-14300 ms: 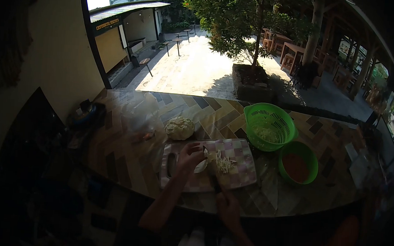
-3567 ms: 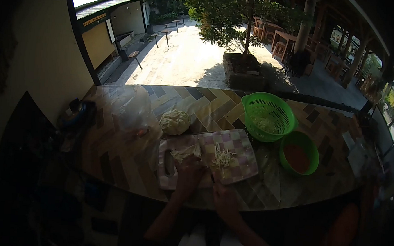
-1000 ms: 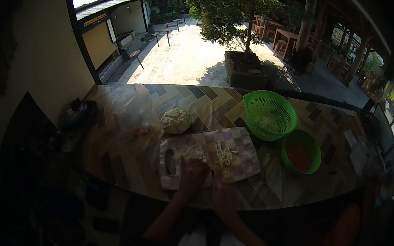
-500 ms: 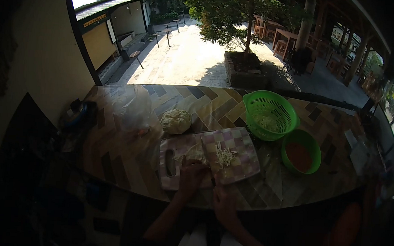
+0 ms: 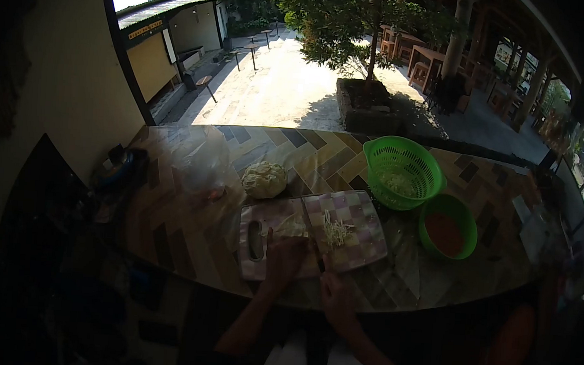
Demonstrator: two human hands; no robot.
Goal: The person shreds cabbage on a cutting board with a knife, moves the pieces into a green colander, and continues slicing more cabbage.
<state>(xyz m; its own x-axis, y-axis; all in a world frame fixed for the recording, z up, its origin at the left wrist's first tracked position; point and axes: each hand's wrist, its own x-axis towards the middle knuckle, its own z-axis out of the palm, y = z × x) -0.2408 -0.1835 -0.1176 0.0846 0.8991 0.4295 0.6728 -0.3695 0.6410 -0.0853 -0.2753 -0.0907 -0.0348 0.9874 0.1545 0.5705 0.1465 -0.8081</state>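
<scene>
A pink-and-white checked cutting board (image 5: 360, 213) lies on the tiled counter. My left hand (image 5: 282, 259) presses down on a pale cabbage wedge (image 5: 292, 228) at the board's middle. My right hand (image 5: 334, 293) grips the handle of a knife (image 5: 312, 230), whose blade lies on the board right beside the wedge. A small pile of cabbage shreds (image 5: 336, 231) sits just right of the blade. A larger piece of cabbage (image 5: 264, 179) rests on the counter behind the board.
A green colander (image 5: 402, 171) holding shreds stands at the back right, with a green bowl (image 5: 447, 227) of reddish contents in front of it. A clear plastic bag (image 5: 196, 160) lies at the left. The counter's front edge is close to my body.
The knife blade has come down next to the wedge, and my left hand stays on the cabbage. The shred pile has grown since the oldest frame.
</scene>
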